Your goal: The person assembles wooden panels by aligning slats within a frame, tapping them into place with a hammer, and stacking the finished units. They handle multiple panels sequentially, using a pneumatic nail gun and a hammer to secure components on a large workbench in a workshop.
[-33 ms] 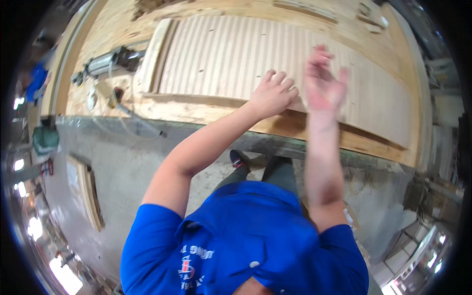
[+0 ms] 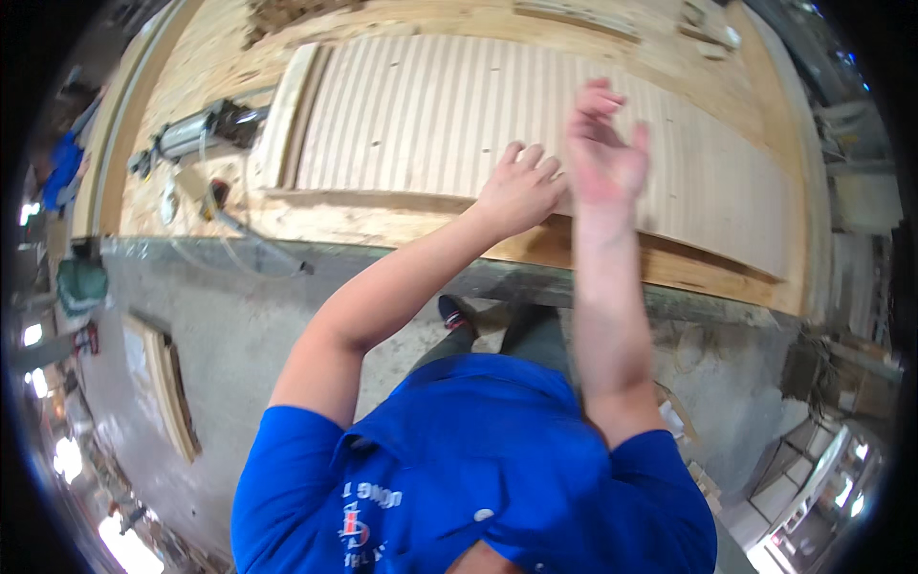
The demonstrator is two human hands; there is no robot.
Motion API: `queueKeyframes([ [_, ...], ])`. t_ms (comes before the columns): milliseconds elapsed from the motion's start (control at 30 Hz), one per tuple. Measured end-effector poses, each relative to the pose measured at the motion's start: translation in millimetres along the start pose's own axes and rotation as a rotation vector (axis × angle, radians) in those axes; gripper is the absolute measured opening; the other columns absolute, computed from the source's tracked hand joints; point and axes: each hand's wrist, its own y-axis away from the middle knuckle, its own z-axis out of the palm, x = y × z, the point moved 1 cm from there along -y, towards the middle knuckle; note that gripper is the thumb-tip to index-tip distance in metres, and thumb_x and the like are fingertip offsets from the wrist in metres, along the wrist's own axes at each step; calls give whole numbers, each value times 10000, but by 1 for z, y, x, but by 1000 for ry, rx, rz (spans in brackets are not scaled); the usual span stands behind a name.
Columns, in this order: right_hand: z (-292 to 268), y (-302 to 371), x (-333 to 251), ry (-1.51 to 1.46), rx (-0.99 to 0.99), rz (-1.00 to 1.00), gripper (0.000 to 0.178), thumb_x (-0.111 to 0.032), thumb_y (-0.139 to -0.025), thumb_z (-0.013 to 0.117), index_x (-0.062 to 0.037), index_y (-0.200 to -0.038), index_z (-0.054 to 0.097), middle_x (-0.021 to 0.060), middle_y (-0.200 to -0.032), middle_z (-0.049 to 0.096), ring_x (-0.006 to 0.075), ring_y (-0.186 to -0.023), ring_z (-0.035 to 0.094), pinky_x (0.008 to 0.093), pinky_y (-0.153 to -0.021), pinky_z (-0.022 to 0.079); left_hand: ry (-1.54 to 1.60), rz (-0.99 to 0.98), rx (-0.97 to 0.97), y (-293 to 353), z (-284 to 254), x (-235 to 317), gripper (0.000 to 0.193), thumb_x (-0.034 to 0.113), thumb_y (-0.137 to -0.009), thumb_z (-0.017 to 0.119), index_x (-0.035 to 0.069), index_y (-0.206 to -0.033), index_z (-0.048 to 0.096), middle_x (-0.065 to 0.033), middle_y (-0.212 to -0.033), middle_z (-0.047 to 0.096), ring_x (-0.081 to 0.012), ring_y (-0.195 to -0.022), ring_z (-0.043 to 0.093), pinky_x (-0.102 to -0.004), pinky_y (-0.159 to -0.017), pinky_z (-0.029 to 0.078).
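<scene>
A long pale wooden panel [image 2: 406, 115] with narrow stripes and several small dark holes lies flat on the wooden bench. My left hand [image 2: 521, 191] rests palm down at the panel's near edge, its bent fingers apart on the top face. To its right, my right hand [image 2: 607, 158] is raised over the panel with the palm turned up. Its fingers are loosely curled and apart, holding nothing, and are slightly smeared by motion. A wooden strip [image 2: 292, 120] stands against the panel's left end.
Left of the strip is a metal air cylinder [image 2: 191, 134] with clear hoses. A wooden rail [image 2: 813, 191] bounds the bench's right end. Wood offcuts [image 2: 708, 33] lie at the back. On the floor at left is a framed board [image 2: 163, 383]; a person in blue [image 2: 65, 163] is beyond.
The whole view has shifted slightly. My right hand has moved a little left, closer to my left hand, which stays at the panel's near edge.
</scene>
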Motion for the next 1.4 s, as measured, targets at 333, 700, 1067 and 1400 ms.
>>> queueKeyframes([
  [333,-8,34,159,-110,153,228,675,-559,-908,308,95,-998,447,108,-757,484,174,-624,503,292,-549,452,-335,30,-227,-25,-3,47,126,210,-750,592,140,-846,634,-4,-879,577,-222,-927,510,-398,-791,372],
  [700,-67,33,170,445,430,190,520,-571,-862,400,-72,-952,514,46,-663,486,152,-549,434,274,-485,359,-221,-23,-1,2,-2,38,123,206,-721,605,113,-794,639,-33,-849,589,-233,-908,508,-407,-827,366],
  [1067,-66,3,113,918,161,15,409,-466,-907,397,-79,-959,516,28,-621,475,124,-487,455,278,-446,382,355,-204,-261,35,72,-7,189,282,-782,541,95,-801,553,-79,-884,573,-251,-797,519,-410,-755,414],
  [1400,3,25,-253,1651,405,-1071,149,-201,-888,524,-54,-890,546,28,-641,501,116,-559,491,244,-489,423,91,-310,131,35,-9,-36,289,202,-773,624,130,-1049,578,-81,-1098,537,-316,-1067,456,-430,-902,373],
])
